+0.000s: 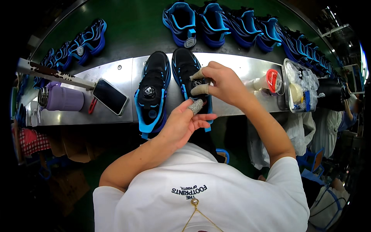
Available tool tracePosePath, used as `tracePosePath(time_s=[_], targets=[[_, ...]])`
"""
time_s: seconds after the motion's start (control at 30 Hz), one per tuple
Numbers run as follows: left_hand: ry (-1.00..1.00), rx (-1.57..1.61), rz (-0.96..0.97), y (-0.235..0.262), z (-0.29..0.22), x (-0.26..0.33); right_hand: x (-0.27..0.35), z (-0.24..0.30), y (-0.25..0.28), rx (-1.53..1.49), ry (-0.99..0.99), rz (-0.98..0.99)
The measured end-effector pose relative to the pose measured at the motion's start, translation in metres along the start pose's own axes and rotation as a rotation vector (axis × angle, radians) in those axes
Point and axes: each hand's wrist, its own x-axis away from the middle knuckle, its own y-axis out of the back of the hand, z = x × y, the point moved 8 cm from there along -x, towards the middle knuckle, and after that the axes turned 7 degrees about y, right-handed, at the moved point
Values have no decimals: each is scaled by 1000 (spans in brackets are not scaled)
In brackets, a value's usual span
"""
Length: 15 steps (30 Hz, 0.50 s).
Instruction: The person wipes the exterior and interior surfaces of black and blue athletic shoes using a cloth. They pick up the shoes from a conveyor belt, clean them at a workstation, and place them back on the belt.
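Right hand [224, 83] fingers pinching dial on right shoe [189, 75] — left hand [181, 123] loosely open, steadying heel — light, soft upper; likely grippable at sole.

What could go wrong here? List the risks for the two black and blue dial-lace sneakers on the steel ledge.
1. The right-side black and blue sneaker overhangs the front edge of the steel ledge, steadied only by the right hand and left hand; letting go might tip it off.
2. The black smartphone lies close to the ledge's front edge, so a nudge could drop it.
3. The purple bottle lies on its side and might roll.
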Motion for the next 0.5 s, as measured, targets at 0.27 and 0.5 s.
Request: tracePosePath(time_s=[0.27,0.5], targets=[[2,6,12,2,3,-3,2,-1,-8,-39,-54,22],[19,32,20,-2,2,-1,-3,-3,-1,-160,77,82]])
